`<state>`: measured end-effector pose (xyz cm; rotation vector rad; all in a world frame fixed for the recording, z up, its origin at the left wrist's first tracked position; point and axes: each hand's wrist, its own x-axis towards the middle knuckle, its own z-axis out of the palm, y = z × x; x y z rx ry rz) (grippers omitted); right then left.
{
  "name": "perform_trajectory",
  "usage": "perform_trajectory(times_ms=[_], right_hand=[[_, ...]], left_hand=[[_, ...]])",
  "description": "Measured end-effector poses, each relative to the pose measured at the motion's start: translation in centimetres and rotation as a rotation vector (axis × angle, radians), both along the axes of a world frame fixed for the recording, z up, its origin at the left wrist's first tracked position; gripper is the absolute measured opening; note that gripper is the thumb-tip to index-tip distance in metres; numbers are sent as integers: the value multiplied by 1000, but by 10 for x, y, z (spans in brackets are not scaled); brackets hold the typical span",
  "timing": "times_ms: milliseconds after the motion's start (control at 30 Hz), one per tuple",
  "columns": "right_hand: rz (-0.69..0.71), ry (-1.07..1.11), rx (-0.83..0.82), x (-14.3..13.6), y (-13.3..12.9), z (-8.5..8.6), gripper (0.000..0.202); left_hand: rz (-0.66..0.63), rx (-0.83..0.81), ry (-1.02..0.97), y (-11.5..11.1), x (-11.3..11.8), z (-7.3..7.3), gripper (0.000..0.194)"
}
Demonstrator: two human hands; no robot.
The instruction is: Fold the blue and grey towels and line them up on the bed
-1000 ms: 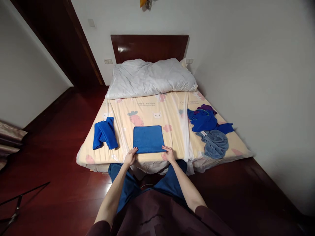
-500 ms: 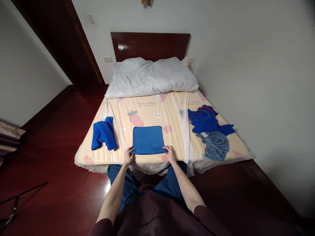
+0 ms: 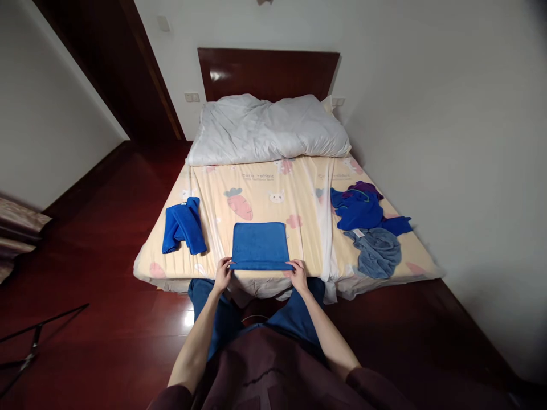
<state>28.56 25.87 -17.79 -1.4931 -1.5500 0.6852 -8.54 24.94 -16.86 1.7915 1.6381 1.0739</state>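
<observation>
A blue towel (image 3: 260, 242) lies flat as a rectangle near the front edge of the bed, with a narrow folded strip along its near side. My left hand (image 3: 223, 274) pinches the near left corner of that strip. At the near right corner, my right hand (image 3: 298, 274) grips the strip between thumb and fingers. To the left rest folded bright blue cloths (image 3: 183, 226), one laid slanting across another. On the right is a loose heap of blue and purple cloths (image 3: 361, 206), with a crumpled grey-blue cloth (image 3: 378, 251) just in front of it.
The bed (image 3: 252, 193) has a cream sheet printed with carrots and rabbits. A white quilt (image 3: 273, 130) lies folded against the dark wooden headboard (image 3: 269, 74). Black metal legs (image 3: 36, 336) stand on the red floor at the left. A wall runs along the right.
The towel's near edge has been turned over into a narrower strip, with both hands still on its corners. The camera view has tilted slightly. The other cloths stay as they were.
</observation>
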Motion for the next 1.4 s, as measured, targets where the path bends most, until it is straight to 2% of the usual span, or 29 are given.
perform_trajectory(times_ms=[100, 367, 433, 533, 567, 667, 833, 1167, 1400], right_hand=[[-11, -18, -4, 2, -6, -2, 49], [-6, -28, -36, 6, 8, -3, 46], [-1, -29, -30, 7, 10, -3, 41], [-31, -46, -49, 5, 14, -3, 16], [-48, -57, -55, 4, 15, -3, 14], [-93, -77, -36, 1, 19, -3, 38], [-101, -52, -28, 0, 23, -2, 56], [-146, -64, -40, -3, 26, -3, 62], [-188, -96, -57, -6, 29, -1, 59]], left_hand=[[-6, 15, -14, -7, 0, -2, 26], [40, -47, -43, 1, 2, 1, 22], [47, -42, -43, 2, 2, 2, 22], [89, -47, -37, 6, 4, 4, 20], [112, -54, -38, 8, 4, 5, 20], [181, -70, -59, 12, 6, 6, 26], [209, -99, -122, 12, 7, 5, 40], [226, -111, -144, 11, 9, 5, 46], [275, -115, -88, 16, 13, 6, 37]])
